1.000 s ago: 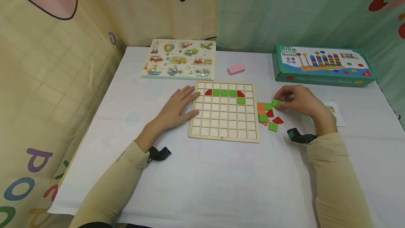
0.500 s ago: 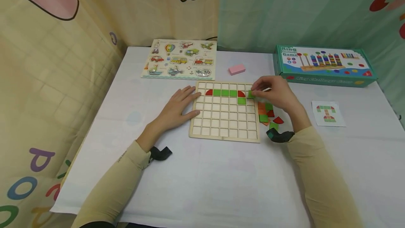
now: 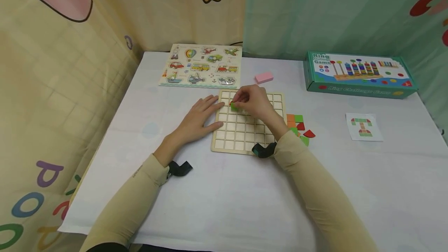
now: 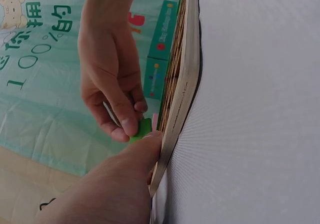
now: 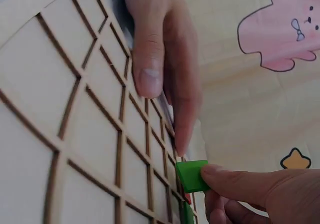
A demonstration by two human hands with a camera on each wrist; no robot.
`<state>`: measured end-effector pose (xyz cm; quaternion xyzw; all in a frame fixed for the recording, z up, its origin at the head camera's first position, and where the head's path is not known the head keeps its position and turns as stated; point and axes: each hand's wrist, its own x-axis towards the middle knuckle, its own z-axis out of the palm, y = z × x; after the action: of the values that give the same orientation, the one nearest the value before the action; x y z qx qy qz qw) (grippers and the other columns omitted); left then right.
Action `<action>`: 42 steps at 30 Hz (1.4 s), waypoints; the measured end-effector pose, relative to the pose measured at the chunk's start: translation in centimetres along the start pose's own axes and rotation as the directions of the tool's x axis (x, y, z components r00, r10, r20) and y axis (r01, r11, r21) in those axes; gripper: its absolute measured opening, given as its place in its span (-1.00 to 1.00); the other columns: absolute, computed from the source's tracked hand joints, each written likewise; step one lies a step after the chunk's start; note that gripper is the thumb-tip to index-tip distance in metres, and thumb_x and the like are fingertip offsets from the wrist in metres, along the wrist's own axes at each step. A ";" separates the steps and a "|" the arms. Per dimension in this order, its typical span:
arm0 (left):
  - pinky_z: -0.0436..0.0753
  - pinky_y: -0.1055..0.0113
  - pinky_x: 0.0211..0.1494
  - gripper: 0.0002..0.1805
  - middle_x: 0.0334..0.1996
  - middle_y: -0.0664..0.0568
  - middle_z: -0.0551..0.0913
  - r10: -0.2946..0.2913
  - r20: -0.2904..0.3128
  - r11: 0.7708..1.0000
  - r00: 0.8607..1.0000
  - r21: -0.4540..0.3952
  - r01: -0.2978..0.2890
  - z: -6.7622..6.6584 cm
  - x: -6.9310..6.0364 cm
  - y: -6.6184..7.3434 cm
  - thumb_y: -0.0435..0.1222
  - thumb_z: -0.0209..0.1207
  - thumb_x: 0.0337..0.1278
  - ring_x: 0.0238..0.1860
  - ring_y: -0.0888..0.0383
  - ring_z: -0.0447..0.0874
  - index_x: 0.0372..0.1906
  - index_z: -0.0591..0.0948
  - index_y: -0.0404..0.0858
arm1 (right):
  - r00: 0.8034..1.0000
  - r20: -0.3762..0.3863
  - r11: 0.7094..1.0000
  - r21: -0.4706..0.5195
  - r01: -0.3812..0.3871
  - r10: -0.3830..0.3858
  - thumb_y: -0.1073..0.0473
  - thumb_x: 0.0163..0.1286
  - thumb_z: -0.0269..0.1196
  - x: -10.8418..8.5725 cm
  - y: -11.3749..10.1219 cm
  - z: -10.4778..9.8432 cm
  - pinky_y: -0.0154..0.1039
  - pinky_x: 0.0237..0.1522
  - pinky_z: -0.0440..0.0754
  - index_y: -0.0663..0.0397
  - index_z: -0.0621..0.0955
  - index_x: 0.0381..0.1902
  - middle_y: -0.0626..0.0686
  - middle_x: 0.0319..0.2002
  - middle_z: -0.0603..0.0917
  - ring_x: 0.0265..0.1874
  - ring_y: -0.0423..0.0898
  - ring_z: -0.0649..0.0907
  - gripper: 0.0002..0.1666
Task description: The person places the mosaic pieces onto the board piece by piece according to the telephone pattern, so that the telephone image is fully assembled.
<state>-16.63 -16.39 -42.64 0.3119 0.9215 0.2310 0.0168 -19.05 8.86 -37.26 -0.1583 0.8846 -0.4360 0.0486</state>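
Observation:
A wooden grid board (image 3: 229, 146) lies mid-table. My left hand (image 3: 197, 119) rests at its left edge, fingers spread and fairly straight, with thumb and fingertips touching the frame. My right hand (image 3: 257, 103) is over the board's upper left and pinches a green square tile (image 5: 192, 176) between thumb and fingers. In the left wrist view the green tile (image 4: 142, 129) is just above the board, near the left thumb. A red piece shows beside it in the head view; the rest of that row is hidden under the right hand.
Loose orange, green and red pieces (image 3: 300, 126) lie right of the board. Further right is a small pattern card (image 3: 364, 126). Behind stand a vehicle puzzle board (image 3: 200, 66), a pink block (image 3: 264, 77) and a green Ring Game box (image 3: 360, 75).
My right hand has carried the green tile left from the loose pieces, across the board to its upper left. The left hand has stayed at the board's edge.

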 end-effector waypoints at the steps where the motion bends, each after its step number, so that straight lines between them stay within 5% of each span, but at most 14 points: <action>1: -0.16 0.01 0.79 -0.25 0.69 -0.07 0.15 0.001 0.000 1.000 1.000 0.001 -0.001 0.0 0.0 0.0 0.09 0.19 0.48 0.73 -0.03 -0.09 0.62 0.33 -0.08 | 1.000 0.008 1.000 -0.004 0.003 -0.003 0.28 0.37 0.48 0.0 0.1 0.3 -0.12 -0.13 0.73 0.17 0.76 -0.23 0.14 -0.27 0.80 -0.27 0.01 0.76 -0.92; 9: -0.15 0.02 0.79 -0.25 0.68 -0.09 0.16 0.004 -0.004 1.000 1.000 0.007 -0.004 -0.1 0.1 0.1 0.08 0.20 0.49 0.73 -0.04 -0.08 0.62 0.34 -0.09 | 0.999 0.009 0.996 -0.075 0.038 -0.037 0.27 0.37 0.48 -0.2 0.7 1.3 -0.15 -0.17 0.69 0.12 0.78 -0.20 0.09 -0.27 0.78 -0.30 -0.02 0.72 -0.91; 17: -0.16 0.03 0.79 -0.25 0.69 -0.07 0.15 -0.007 0.006 1.000 1.000 0.005 0.007 -0.1 0.1 0.2 0.08 0.19 0.50 0.73 -0.03 -0.09 0.63 0.33 -0.08 | 0.991 0.113 0.958 -0.268 0.106 -0.078 0.20 0.34 0.52 -0.1 0.1 1.4 -0.02 0.08 0.58 0.01 0.81 -0.07 0.06 -0.06 0.67 -0.02 0.05 0.56 -0.78; 24: -0.16 0.02 0.79 -0.25 0.69 -0.07 0.15 -0.007 0.010 1.000 1.000 0.013 0.007 0.0 0.0 0.1 0.08 0.19 0.49 0.73 -0.05 -0.09 0.63 0.33 -0.09 | 0.986 0.137 0.945 -0.298 0.136 -0.099 0.21 0.35 0.50 -0.9 0.4 0.8 -0.01 0.06 0.60 0.05 0.82 -0.07 0.08 -0.05 0.70 -0.03 0.05 0.59 -0.80; 30: -0.15 0.01 0.79 -0.24 0.69 -0.09 0.14 -0.002 0.006 1.000 1.000 0.012 0.002 0.0 0.1 0.2 0.08 0.19 0.48 0.73 -0.07 -0.09 0.62 0.33 -0.10 | 0.990 0.100 0.975 -0.191 0.116 -0.099 0.21 0.39 0.46 -3.5 2.1 -1.8 -0.06 -0.08 0.60 0.13 0.80 -0.02 0.11 -0.11 0.75 -0.18 0.04 0.63 -0.77; 36: -0.17 0.04 0.79 -0.24 0.69 -0.08 0.13 -0.003 0.008 1.000 1.000 0.016 0.003 0.1 0.2 0.1 0.09 0.19 0.48 0.73 -0.06 -0.10 0.63 0.33 -0.08 | 0.997 0.055 0.987 -0.156 -0.036 0.045 0.17 0.42 0.45 -6.2 4.6 -6.5 -0.07 0.01 0.70 0.11 0.78 0.02 0.09 -0.12 0.76 -0.14 0.01 0.65 -0.74; 42: -0.17 0.06 0.79 -0.24 0.70 -0.08 0.12 -0.010 0.015 1.000 1.000 0.013 0.010 0.0 0.1 0.2 0.09 0.18 0.49 0.73 -0.05 -0.10 0.63 0.32 -0.08 | 0.981 0.100 0.967 -0.209 -0.145 0.169 0.07 0.43 0.44 -8.1 6.6 -10.5 -0.22 -0.10 0.69 0.09 0.75 0.09 0.12 -0.13 0.73 -0.11 0.05 0.66 -0.65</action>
<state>-16.59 -16.17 -42.57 0.3089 0.9244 0.2226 0.0229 -15.30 23.22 -36.40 -0.1171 0.9294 -0.3293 0.1184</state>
